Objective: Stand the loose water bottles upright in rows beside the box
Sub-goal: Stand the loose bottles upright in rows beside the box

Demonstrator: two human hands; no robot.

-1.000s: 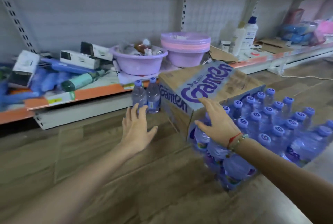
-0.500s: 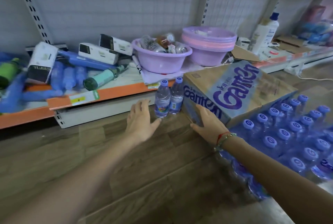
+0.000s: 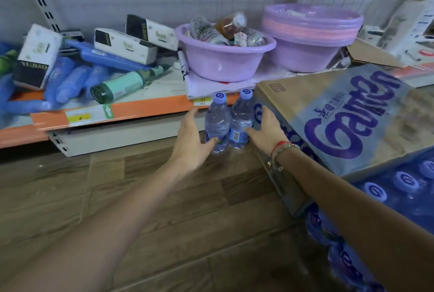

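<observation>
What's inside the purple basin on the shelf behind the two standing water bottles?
The purple basin holds drink cans, an amber bottle lying on top and a small carton. Its wall hides whatever lies deeper.

Clear glossy plastic bottles [image 3: 229, 123]; matt cardboard box [image 3: 340, 113]; wood-look floor [image 3: 187, 209], perhaps laminate.
</observation>
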